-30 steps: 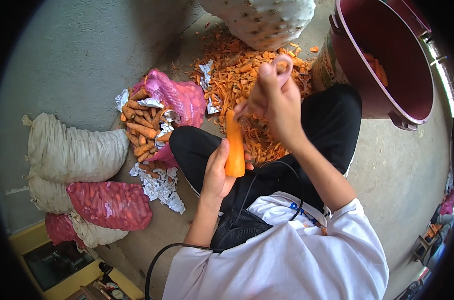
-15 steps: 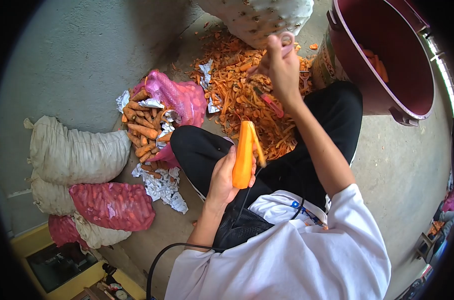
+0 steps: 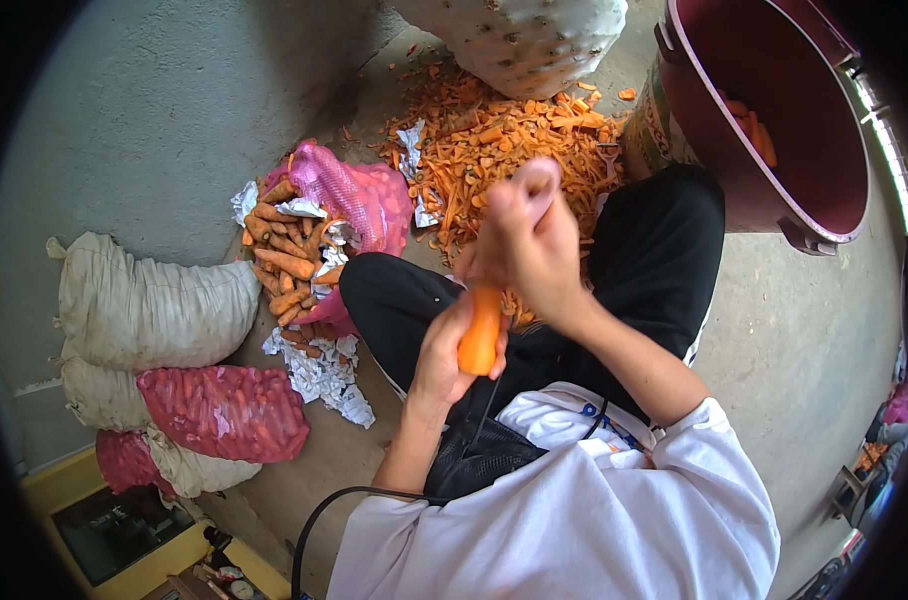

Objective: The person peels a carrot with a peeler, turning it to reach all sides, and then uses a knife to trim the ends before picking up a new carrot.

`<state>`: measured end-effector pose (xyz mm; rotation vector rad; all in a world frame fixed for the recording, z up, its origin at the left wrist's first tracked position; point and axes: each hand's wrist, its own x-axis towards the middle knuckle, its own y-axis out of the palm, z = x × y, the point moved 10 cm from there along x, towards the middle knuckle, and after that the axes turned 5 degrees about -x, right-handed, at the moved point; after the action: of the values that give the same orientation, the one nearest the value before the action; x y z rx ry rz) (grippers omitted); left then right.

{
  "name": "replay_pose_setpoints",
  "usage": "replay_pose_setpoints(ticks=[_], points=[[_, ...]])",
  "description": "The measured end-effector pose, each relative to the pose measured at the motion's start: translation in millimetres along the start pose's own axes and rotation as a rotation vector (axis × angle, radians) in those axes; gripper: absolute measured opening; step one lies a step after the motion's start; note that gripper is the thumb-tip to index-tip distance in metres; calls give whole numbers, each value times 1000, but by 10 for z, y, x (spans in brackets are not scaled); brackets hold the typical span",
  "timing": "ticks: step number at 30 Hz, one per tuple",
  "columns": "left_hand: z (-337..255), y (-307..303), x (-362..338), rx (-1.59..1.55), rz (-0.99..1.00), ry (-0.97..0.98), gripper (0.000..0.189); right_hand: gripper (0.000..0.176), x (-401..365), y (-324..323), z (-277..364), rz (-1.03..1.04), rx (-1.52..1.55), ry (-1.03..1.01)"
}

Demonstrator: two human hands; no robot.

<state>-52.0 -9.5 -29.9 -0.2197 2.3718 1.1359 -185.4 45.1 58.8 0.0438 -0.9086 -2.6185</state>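
Note:
My left hand (image 3: 442,352) is closed around the thick end of a peeled orange carrot (image 3: 482,335), held above my lap. Over the carrot's far end is my right hand (image 3: 539,245), its fingers wrapped round a pink-handled peeler (image 3: 540,178) whose looped end sticks up past the thumb. The blade is hidden behind the fingers. Beyond both hands lies a heap of carrot peelings (image 3: 514,140) on the floor. To the left, unpeeled carrots (image 3: 292,262) spill from a pink mesh sack (image 3: 359,195).
A large maroon tub (image 3: 774,195) holding some carrots (image 3: 749,130) stands at the upper right. White sacks (image 3: 159,300) and a red mesh sack (image 3: 224,412) lie at the left. Crumpled paper (image 3: 332,385) is beside my knee. A bulging white sack (image 3: 534,40) stands behind the peelings.
My right hand has come down and toward me with the peeler, from above the peelings to the carrot's far end. The strip of peel hanging beside the carrot no longer shows.

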Motion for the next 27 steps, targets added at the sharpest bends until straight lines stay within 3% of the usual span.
replay_pose_setpoints(ticks=[3, 5, 7, 12, 17, 20, 22, 25, 27], points=[[67, 177, -91, -24, 70, -75, 44, 25, 608, -589, -23, -196, -189, -104], [-7, 245, -92, -107, 89, -69, 48, 32, 766, -740, -36, -175, -32, -101], [-65, 107, -57, -81, 19, -18, 51, 33, 662, -502, 168, -110, -14, -77], [-127, -2, 55, -126, -5, 52, 45, 31, 34, 63, -45, -40, 184, 289], [-148, 159, 62, -131, 39, 76, 36, 26, -71, 39, -201, -32, 190, 269], [-98, 137, 66, -141, 56, 31, 30, 25, -81, 72, -174, 21, 162, 229], [-51, 107, -4, -150, 43, -21, 27, 24, 223, -201, 19, -67, -100, -16], [-122, 170, -100, -95, 42, 18, 38, 30, 818, -909, -18, -282, -146, -116], [-182, 171, -92, -95, 38, 50, 39, 30, 857, -844, 83, -189, -134, -140]])
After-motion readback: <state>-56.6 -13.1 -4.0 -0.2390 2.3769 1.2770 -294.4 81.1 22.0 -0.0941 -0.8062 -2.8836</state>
